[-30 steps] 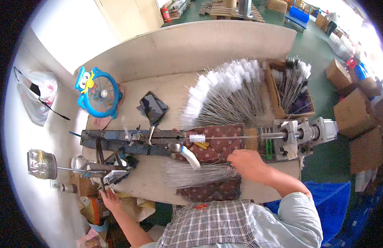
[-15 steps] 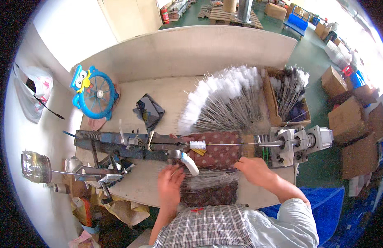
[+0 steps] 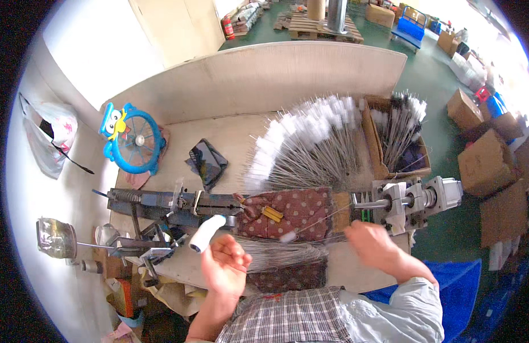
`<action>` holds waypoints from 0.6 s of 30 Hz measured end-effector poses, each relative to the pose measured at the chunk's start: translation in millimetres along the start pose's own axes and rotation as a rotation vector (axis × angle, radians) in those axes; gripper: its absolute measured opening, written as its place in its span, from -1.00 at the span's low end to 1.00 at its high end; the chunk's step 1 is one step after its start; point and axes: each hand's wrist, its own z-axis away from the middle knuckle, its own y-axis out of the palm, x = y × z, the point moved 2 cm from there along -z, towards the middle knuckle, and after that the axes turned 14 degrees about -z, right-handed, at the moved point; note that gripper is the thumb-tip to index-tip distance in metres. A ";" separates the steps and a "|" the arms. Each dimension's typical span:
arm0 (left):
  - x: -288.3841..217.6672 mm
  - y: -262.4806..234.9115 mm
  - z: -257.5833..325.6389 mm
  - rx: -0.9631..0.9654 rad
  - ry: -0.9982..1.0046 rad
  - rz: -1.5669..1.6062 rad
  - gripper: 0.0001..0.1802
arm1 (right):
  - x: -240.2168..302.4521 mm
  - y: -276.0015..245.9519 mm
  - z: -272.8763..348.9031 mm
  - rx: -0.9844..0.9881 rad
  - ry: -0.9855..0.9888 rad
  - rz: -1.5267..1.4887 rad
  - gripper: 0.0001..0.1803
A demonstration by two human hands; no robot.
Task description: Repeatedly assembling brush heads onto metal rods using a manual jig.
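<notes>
On the pale wooden workbench [image 3: 241, 137], far left, stands a round blue plastic fan with a cartoon bird face [image 3: 133, 140], and beside it a flat black phone [image 3: 206, 160] lies on a dark cloth. Below them a long grey-blue metal machine bed [image 3: 161, 201] runs across the bench, with a white curved plastic handle [image 3: 206, 233] jutting from it. Just below that handle the left hand [image 3: 224, 267] is raised, palm up, fingers loosely curled and holding nothing; it lies over the near end of a flat bundle of thin grey wires [image 3: 281, 254]. A maroon dotted fabric pad [image 3: 293, 212] covers the bench's middle, a yellow clip [image 3: 272, 214] resting on it. Behind it, a fan-shaped spread of wire brushes with fluffy white tips [image 3: 310, 143] bristles outward. The right hand [image 3: 370, 240] is closed in a pinch on the end of a single thin wire with a small white tuft [image 3: 304, 228], which slants across the pad; motion blur hides the fingertips. Next to it sits a silver metal chuck and motor [image 3: 413, 197], and behind that an open cardboard box of brushes [image 3: 398, 140]. Both forearms are cut off at the lower edge by a checked shirt.
</notes>
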 end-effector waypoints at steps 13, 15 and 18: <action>82.1 141.8 -57.5 0.582 0.967 -1.647 -0.81 | -5.0 -84.3 -7.0 -0.497 -0.071 -0.162 -0.72; 86.9 153.2 -70.4 0.580 1.002 -1.762 -0.83 | -6.8 -76.7 -14.5 -0.528 -0.107 -0.176 -0.73; 86.5 164.2 -88.1 0.485 1.157 -1.923 -0.92 | -12.8 -61.9 -25.2 -0.631 -0.118 -0.299 -0.77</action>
